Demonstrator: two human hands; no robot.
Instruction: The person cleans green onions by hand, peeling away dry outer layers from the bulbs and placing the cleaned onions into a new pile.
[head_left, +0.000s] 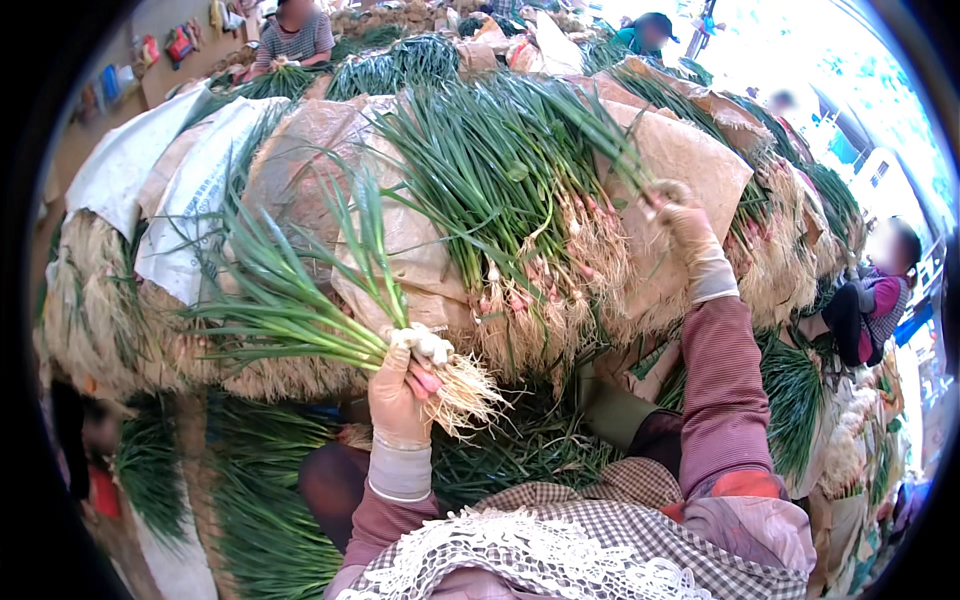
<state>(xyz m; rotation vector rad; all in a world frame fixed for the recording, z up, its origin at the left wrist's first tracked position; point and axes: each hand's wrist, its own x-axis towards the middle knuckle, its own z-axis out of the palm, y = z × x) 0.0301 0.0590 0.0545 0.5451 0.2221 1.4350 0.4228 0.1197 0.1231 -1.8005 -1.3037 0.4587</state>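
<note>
My left hand (402, 390), in a pale glove, is closed around a bunch of green onions (337, 330); its leaves point up and left, and its pinkish bulbs and pale roots point right. My right hand (679, 206), gloved too, is raised at the right and grips a few green onion plants (615, 154) near their root end, their leaves reaching up and left. Between the hands a loose heap of green onions (510, 172) lies on tan sacking (435, 262), with its pink bulbs and stringy roots towards me.
Stacked onions with roots outward lie under white sacks (199, 195) at left and brown sacking at right. More onions (270, 495) lie low at left, cut or loose leaves (517, 442) by my legs. A person (877, 300) sits at right; others are at the far side.
</note>
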